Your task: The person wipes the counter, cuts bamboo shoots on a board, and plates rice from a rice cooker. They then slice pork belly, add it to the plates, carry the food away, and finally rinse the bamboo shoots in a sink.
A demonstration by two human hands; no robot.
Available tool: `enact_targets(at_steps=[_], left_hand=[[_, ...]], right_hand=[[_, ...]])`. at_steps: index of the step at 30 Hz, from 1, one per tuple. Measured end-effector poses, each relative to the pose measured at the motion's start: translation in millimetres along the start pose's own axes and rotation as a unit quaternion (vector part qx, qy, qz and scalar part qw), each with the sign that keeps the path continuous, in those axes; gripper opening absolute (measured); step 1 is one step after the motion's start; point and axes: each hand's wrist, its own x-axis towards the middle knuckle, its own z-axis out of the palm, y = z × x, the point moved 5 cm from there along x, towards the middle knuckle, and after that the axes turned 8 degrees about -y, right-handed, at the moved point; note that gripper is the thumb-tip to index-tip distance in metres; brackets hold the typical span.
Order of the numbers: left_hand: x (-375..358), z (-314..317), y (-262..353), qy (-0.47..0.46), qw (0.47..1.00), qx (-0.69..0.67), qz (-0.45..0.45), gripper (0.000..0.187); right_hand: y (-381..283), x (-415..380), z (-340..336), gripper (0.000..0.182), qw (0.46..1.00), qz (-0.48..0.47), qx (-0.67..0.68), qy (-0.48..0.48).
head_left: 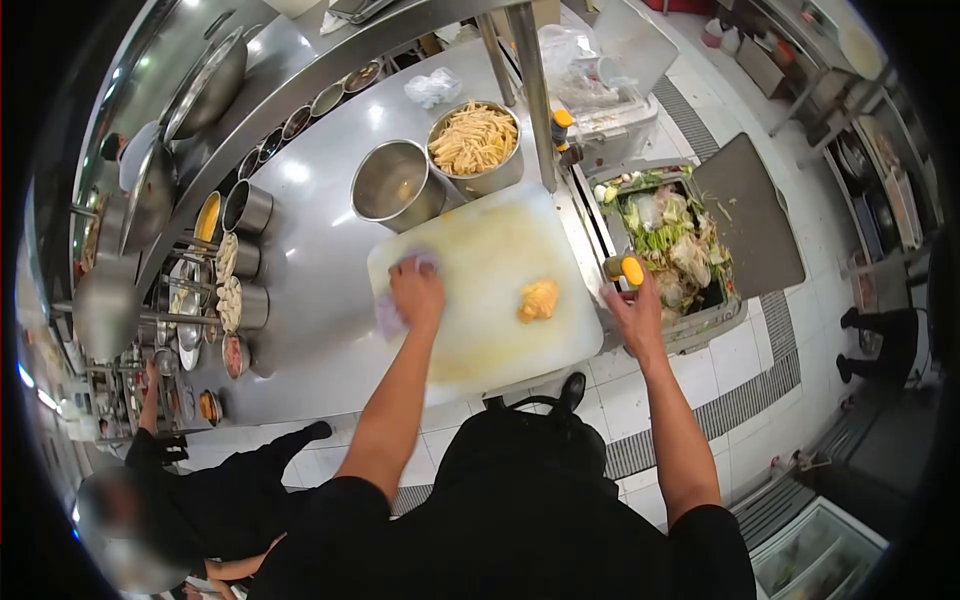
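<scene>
My left hand (415,292) presses a crumpled purple cloth (388,316) onto the left side of a white cutting board (475,350). Its fingers are curled over the cloth. On the right part of the board lies a knobbly yellow lump of food (538,300). Off the board's right edge, my right hand (637,318) is closed around a small yellow-capped bottle (630,271), held close over the near left corner of a waste bin (690,330). Yellowish wet stains mark the board's surface.
Behind the board stand a steel pot (392,185) and another pot (500,180) full of pale yellow strips (473,138). A metal post (530,95) rises beside them. Vegetable scraps (672,235) fill the bin. Another person (220,490) works at the left.
</scene>
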Motion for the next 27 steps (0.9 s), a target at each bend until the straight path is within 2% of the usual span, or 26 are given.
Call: enact_targets(at_steps=[1, 2, 3, 4, 5, 6, 8, 9, 11, 13, 14, 15, 16, 17, 18, 19, 20, 21, 22, 23, 25, 27], left_hand=[[15.2, 13.8, 24.0, 0.053, 0.996, -0.062, 0.020, 0.030], [30.5, 51.7, 39.6, 0.105, 0.987, -0.066, 0.105, 0.028], [23.2, 53.2, 86.5, 0.043, 0.984, -0.067, 0.162, 0.026], [12.9, 50.8, 125.3, -0.046, 0.972, -0.133, 0.190, 0.026], [7.4, 54.8, 148.2, -0.116, 0.953, -0.147, 0.237, 0.026], [4.9, 58.3, 157.9, -0.181, 0.930, -0.157, 0.278, 0.027], [5.1, 44.4, 133.3, -0.200, 0.899, -0.107, 0.375, 0.029], [2.8, 20.6, 108.3, -0.209, 0.914, -0.070, 0.340, 0.027], [16.3, -18.5, 9.0, -0.073, 0.945, 0.017, 0.319, 0.026], [22.1, -76.0, -104.3, -0.007, 0.998, 0.046, 0.045, 0.024], [7.6, -86.9, -179.6, 0.050, 0.998, -0.003, -0.038, 0.024], [-33.6, -101.4, -221.1, 0.034, 0.991, 0.058, -0.113, 0.028], [-65.8, -82.8, -281.4, 0.064, 0.994, 0.038, -0.076, 0.033], [-103.6, -79.8, -282.8, 0.061, 0.990, 0.129, 0.011, 0.040], [-142.0, -71.6, -278.3, 0.071, 0.994, 0.083, -0.008, 0.040], [-165.4, -66.5, -256.0, 0.053, 0.996, 0.054, 0.046, 0.040], [-177.7, -66.0, -230.4, 0.032, 0.994, 0.021, 0.099, 0.039], [-169.6, -69.1, -210.9, 0.030, 0.995, 0.014, 0.093, 0.039], [-153.2, -70.6, -198.2, 0.016, 0.999, -0.001, 0.041, 0.035], [-134.7, -67.7, -198.9, -0.001, 1.000, -0.020, -0.009, 0.032], [-69.3, -61.6, -218.2, 0.017, 1.000, 0.013, 0.010, 0.026], [-2.2, -77.0, -239.7, 0.084, 0.994, 0.068, 0.015, 0.023]], right_hand=[[-0.1, 18.1, 4.8, 0.066, 0.999, -0.010, -0.043, -0.009], [-5.6, 25.9, 7.0, 0.066, 0.999, -0.008, -0.046, -0.019], [-15.5, 31.1, 5.5, 0.063, 0.997, 0.014, -0.075, -0.016], [-27.9, 36.5, 4.3, 0.060, 0.994, 0.030, -0.103, -0.009], [-43.6, 37.0, 4.3, 0.048, 0.999, -0.010, -0.031, 0.026], [-53.2, 40.3, 1.2, 0.048, 0.999, -0.016, -0.029, 0.011], [-66.2, 51.6, 1.1, 0.039, 0.984, -0.123, -0.126, -0.006], [-54.8, 60.4, 1.9, 0.036, 0.977, -0.144, -0.159, -0.022], [-41.5, 65.1, 1.6, 0.030, 0.968, -0.147, -0.199, -0.050], [-50.3, 59.4, -6.9, 0.026, 0.968, -0.132, -0.208, -0.056], [-50.7, 53.3, -9.1, 0.024, 0.967, -0.131, -0.209, -0.056], [-44.3, 50.1, -12.1, 0.023, 0.968, -0.136, -0.205, -0.047], [-37.0, 52.6, -16.2, 0.022, 0.969, -0.144, -0.200, -0.036], [-23.4, 56.5, -24.0, 0.022, 0.970, -0.130, -0.199, -0.057], [-16.9, 60.8, -24.3, 0.023, 0.971, -0.113, -0.199, -0.074], [-31.1, 62.3, -17.5, 0.023, 0.970, -0.117, -0.198, -0.079], [-42.7, 60.4, -13.6, 0.028, 0.949, -0.011, -0.290, -0.125], [-46.5, 58.1, -9.9, 0.033, 0.905, 0.095, -0.381, -0.164], [-48.1, 58.1, -1.3, 0.033, 0.900, 0.096, -0.392, -0.163], [-45.4, 58.0, 7.9, 0.035, 0.874, 0.068, -0.449, -0.175], [-18.2, 69.3, 18.2, 0.037, 0.813, 0.031, -0.547, -0.197], [-16.0, 79.9, 24.5, 0.036, 0.834, 0.191, -0.453, -0.250]])
